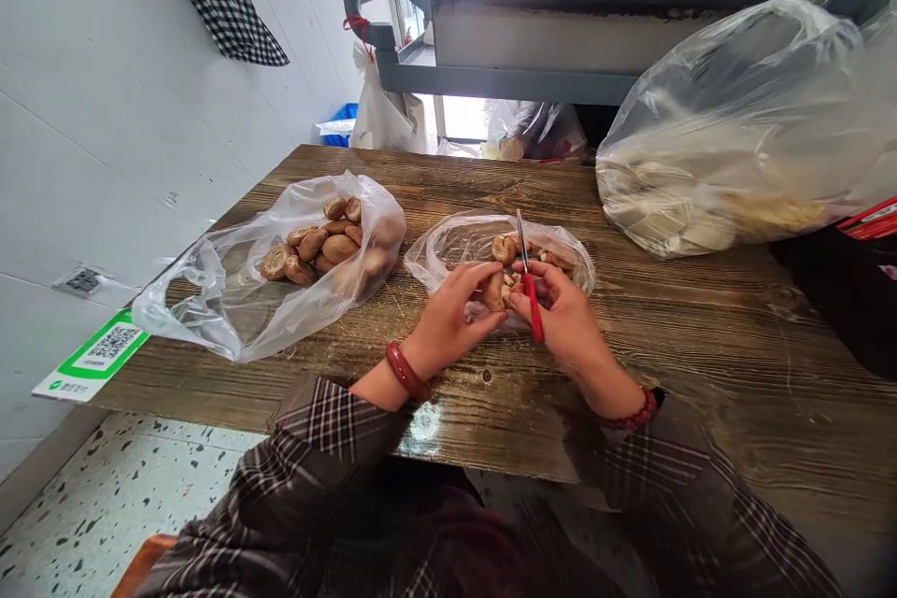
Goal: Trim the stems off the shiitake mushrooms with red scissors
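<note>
Over the nearer plastic bag (pixel 438 248), my left hand (pixel 459 313) pinches a brown mushroom (pixel 494 292) between thumb and fingers. My right hand (pixel 561 308) is closed around red-handled scissors (pixel 531 297), their metal blades pointing up and away from me. The right fingertips are at the mushroom's stem side; whether they touch the stem I cannot tell. Cut mushroom pieces and a mushroom cap (pixel 503 249) lie in that bag, partly hidden behind my hands. To the left, an open plastic bag (pixel 259 318) holds several whole mushrooms (pixel 339 249).
The wooden table (pixel 701 327) carries a large clear bag of pale food (pixel 701 177) at the back right. A green-edged QR code card (pixel 98 355) sits at the left edge. A grey cart (pixel 519 79) stands beyond the table, and a white wall (pixel 91 131) runs along the left.
</note>
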Demonstrator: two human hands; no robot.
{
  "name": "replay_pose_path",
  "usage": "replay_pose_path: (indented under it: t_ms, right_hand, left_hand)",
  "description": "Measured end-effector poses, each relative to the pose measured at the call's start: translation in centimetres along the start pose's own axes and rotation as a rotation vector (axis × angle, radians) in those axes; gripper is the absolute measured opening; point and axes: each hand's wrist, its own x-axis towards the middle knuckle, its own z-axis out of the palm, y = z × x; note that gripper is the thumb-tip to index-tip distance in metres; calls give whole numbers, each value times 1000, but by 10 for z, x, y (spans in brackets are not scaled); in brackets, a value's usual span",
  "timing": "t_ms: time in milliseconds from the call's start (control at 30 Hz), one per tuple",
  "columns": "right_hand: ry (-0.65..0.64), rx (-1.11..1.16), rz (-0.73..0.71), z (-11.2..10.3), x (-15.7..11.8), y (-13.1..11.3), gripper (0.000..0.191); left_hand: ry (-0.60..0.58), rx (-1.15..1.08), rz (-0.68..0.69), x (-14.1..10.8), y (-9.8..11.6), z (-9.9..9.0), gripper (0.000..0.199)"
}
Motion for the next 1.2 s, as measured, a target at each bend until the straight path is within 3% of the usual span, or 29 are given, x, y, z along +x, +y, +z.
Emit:
replay_pose_path:
  t_ms: [167,300,367,433,567,633,733,900,1100,1200]
  right_hand:
    - [-79,284,264,2,-3,-10,50]
    - [-117,336,307,3,-3,-7,42]
    - [-39,209,176,2,-3,-5,44]
    - [71,-4,-58,0,-4,-4,45]
    - [129,-403,-510,-7,-9,-8,45]
    - [104,-530,-640,-9,-11,-10,44]
    - [74,-631,-688,-11,-11,-9,39]
    - [90,-561,-484,-8,-7,0,38]
    - [57,59,66,-1,0,1,43]
    - [30,263,247,2,0,-3,45]
  left_hand:
    - [-10,333,329,-3,-3,-3,37]
    - [26,296,310,-2,-3,-2,36]
    - [81,180,187,-1,-3,0,41]
    - [107,13,21,1,-3,0,50]
    - [44,-322,-260,4,-2,-2,53]
    - [6,-406,-308,5,0,-3,51]
    - [-35,-405,-297,4,3,-2,50]
    - [-22,-144,-164,1,4,-1,50]
    - [-37,242,307,1,4,0,55]
    - [-21,282,387,1,3,-1,52]
